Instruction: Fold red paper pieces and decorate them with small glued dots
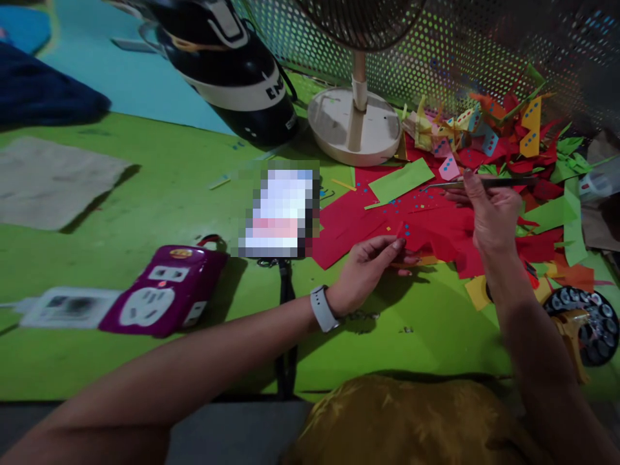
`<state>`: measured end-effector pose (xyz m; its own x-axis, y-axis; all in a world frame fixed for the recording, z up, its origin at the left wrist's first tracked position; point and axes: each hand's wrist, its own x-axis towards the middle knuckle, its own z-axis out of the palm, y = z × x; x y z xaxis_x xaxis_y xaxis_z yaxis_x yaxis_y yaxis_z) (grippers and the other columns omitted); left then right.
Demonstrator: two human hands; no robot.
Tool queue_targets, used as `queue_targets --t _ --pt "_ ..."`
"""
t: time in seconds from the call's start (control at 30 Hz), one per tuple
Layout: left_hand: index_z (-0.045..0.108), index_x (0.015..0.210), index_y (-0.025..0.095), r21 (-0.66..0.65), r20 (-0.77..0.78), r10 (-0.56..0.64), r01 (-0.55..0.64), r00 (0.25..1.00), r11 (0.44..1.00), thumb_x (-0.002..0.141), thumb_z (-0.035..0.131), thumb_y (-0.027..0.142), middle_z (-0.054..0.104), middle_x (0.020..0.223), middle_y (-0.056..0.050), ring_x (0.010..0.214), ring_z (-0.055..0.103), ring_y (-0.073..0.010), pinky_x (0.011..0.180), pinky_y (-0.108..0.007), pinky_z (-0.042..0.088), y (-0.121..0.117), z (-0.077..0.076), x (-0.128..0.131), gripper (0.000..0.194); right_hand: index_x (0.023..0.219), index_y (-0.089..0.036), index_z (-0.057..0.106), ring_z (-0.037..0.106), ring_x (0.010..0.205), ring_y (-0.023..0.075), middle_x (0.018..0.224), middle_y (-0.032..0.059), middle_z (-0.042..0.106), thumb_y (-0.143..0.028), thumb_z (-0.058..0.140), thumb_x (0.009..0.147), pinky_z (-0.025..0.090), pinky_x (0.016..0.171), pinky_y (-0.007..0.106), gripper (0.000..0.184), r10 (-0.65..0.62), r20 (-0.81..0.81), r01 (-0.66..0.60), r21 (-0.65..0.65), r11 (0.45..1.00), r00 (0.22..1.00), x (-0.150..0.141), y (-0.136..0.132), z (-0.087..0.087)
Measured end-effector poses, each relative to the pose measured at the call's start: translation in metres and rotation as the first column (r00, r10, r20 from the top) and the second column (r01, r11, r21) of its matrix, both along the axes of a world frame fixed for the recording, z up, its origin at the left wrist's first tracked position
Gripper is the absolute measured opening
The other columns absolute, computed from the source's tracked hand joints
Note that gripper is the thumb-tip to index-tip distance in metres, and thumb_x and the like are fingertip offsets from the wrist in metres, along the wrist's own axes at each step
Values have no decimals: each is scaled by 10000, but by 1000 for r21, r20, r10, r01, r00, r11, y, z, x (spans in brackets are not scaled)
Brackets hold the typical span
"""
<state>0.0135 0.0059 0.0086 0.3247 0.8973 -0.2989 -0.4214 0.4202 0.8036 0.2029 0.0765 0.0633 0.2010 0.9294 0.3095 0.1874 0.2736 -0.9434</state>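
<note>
My left hand [365, 266], with a white watch band on its wrist, pinches a small red paper piece [402, 230] between thumb and fingertips. Blue dots [407, 230] show beside that piece. In my right hand [494, 210] are slim metal tweezers [448, 185], their tip pointing left over the red paper sheets [349, 216]. A light green paper strip [402, 182] lies just beyond the tip. Tiny blue and yellow paper bits [387, 210] are scattered on the red sheets. A pink cut piece with blue dots [449, 168] lies near the tweezers.
Folded colored paper pieces [484, 129] pile up at the back right beside a fan base [353, 129]. A phone [281, 213], a purple power socket [165, 290] and a large black flask [237, 84] stand leftward. A tape dispenser [576, 329] and round black case [603, 316] sit right.
</note>
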Motion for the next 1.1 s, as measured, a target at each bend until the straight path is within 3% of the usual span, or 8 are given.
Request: queue_targets --t 0.13,0.3,0.53,0.8,1.1 --pt "694 913 162 13 -8 -4 4 1000 1000 695 846 555 788 860 -76 925 775 -273 736 -347 641 1 -1 0 474 773 -250 719 767 667 214 703 3 755 -526 764 806 667 649 354 281 40 26 -38 -72 997 999 -2 -39 14" --pt "710 905 160 21 -3 6 -6 1000 1000 686 862 540 783 892 -74 933 772 -273 755 -363 643 0 -2 -1 464 766 -249 743 755 612 193 679 -10 750 -482 769 815 677 634 334 240 109 22 -104 -173 980 994 -4 -71 10" --pt "708 914 160 19 -11 4 -4 1000 1000 686 863 537 783 896 -70 953 767 -289 755 -369 643 -1 1 0 467 780 -237 755 763 629 193 707 -10 764 -436 766 826 650 616 295 204 104 95 -86 -182 980 990 -9 -75 8" --pt "704 905 167 27 -26 -1 2 1000 1000 709 851 532 792 894 -77 912 768 -260 759 -360 635 -3 3 -1 440 848 -266 780 765 697 195 779 -7 790 -385 712 880 632 676 320 141 78 296 -58 -78 995 952 -9 -80 9" --pt "708 924 166 36 -48 -14 16 999 999 717 838 550 795 899 -81 921 767 -266 761 -353 631 -3 3 -2 455 858 -289 790 748 723 188 821 -12 793 -361 704 887 633 723 332 115 36 402 -34 -10 999 915 -10 -83 12"
